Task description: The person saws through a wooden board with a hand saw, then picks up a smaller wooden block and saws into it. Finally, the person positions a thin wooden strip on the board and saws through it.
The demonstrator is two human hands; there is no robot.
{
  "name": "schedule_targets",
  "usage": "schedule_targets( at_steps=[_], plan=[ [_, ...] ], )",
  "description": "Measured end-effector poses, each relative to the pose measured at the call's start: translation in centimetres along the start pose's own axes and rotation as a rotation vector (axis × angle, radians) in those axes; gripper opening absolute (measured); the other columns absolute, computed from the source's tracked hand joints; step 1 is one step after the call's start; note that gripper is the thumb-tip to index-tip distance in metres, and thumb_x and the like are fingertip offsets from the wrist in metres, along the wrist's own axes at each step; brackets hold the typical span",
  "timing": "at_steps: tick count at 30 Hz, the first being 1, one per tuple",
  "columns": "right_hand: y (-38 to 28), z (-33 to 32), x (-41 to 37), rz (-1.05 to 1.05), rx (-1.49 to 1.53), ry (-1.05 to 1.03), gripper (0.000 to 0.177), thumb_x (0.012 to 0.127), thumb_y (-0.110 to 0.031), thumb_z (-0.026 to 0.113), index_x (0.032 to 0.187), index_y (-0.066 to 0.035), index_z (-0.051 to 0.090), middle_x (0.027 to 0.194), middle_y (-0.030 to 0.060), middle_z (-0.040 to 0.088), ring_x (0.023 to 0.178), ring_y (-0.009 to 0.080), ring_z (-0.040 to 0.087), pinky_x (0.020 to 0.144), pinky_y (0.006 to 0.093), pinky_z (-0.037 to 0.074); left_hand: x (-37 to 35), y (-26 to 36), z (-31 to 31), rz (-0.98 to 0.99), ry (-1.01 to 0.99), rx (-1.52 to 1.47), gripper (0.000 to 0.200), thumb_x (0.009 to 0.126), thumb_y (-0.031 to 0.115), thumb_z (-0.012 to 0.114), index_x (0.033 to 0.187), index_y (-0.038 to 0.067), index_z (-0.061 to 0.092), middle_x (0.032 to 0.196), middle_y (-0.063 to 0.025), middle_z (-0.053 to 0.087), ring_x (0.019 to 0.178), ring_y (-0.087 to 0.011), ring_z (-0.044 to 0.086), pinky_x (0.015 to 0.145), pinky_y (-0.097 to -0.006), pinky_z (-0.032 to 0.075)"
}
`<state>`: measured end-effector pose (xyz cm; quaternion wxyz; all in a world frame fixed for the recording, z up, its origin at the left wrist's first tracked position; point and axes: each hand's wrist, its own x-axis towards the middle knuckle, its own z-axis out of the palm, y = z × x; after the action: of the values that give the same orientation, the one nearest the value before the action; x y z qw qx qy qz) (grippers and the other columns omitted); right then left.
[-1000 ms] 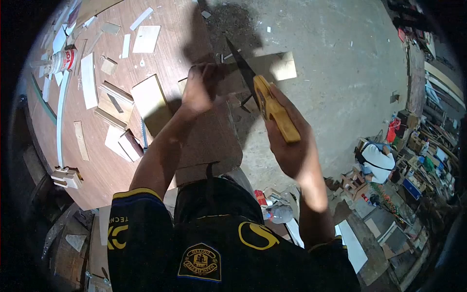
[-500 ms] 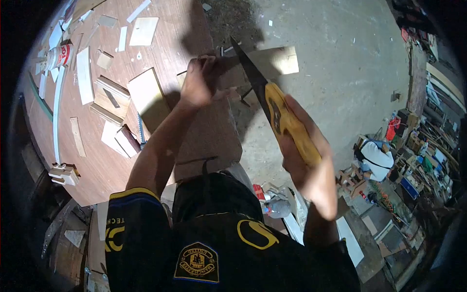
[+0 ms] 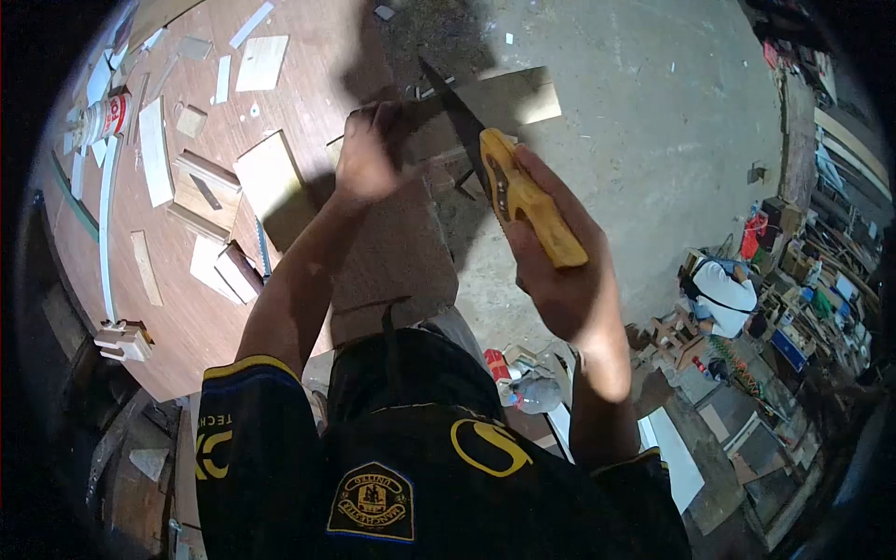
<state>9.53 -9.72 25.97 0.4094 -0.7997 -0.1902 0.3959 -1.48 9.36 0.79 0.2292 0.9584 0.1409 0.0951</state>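
My right hand (image 3: 569, 271) is wrapped round the yellow handle of a hand saw (image 3: 532, 201). The dark blade points up and left and crosses a wooden board (image 3: 509, 98). That board juts out past the edge of the reddish-brown table (image 3: 392, 233). On the board's table end, my left hand (image 3: 369, 154) presses down with its fingers bent over the wood. Shadow darkens the spot where blade and board meet, so I cannot tell how deep the blade sits.
Wood pieces, a grooved wooden block (image 3: 205, 196), a blue-edged blade (image 3: 262, 247) and a bottle (image 3: 107, 117) lie on the table at left. A person in a white top (image 3: 723, 297) is low at right, near piled scrap. A plastic bottle (image 3: 537, 394) is below the table edge.
My right hand and the saw have moved up and to the left across the board. The view has shifted slightly, and my left hand is still on the board.
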Motion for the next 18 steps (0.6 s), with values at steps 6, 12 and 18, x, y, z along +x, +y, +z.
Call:
schedule_targets(
  at_steps=[6, 12, 18],
  plan=[
    [-1.0, -0.6, -1.4, 0.071, -0.086, -0.02, 0.054, 0.095, -0.003, 0.059, 0.148, -0.004, 0.045, 0.14, 0.0249, 0.056, 0.131, 0.0308, 0.055, 0.107, 0.0415, 0.045, 0.2, 1.2, -0.9, -0.062, 0.02, -0.17, 0.078, 0.071, 0.051, 0.083, 0.13, 0.005, 0.06, 0.128, -0.0177, 0.056, 0.121, -0.039, 0.049, 0.104, -0.0483, 0.039],
    [-0.5, -1.2, -0.7, 0.036, -0.028, -0.025, 0.055, 0.095, -0.003, 0.059, 0.148, -0.004, 0.046, 0.141, 0.0247, 0.055, 0.131, 0.0336, 0.055, 0.107, 0.0423, 0.046, 0.4, 2.2, -1.6, -0.083, -0.015, -0.116, 0.073, 0.069, 0.042, 0.085, 0.128, 0.005, 0.06, 0.122, -0.0164, 0.06, 0.121, -0.0372, 0.051, 0.105, -0.0469, 0.04],
    [-0.6, -1.1, -1.8, 0.03, -0.067, -0.013, 0.058, 0.093, -0.002, 0.059, 0.149, -0.007, 0.044, 0.143, 0.0236, 0.054, 0.132, 0.0346, 0.054, 0.107, 0.0438, 0.045, 0.7, 1.2, -1.0, -0.061, -0.057, -0.064, 0.076, 0.067, 0.044, 0.085, 0.13, 0.007, 0.061, 0.127, -0.0161, 0.056, 0.123, -0.0382, 0.049, 0.108, -0.0478, 0.037]
  ],
)
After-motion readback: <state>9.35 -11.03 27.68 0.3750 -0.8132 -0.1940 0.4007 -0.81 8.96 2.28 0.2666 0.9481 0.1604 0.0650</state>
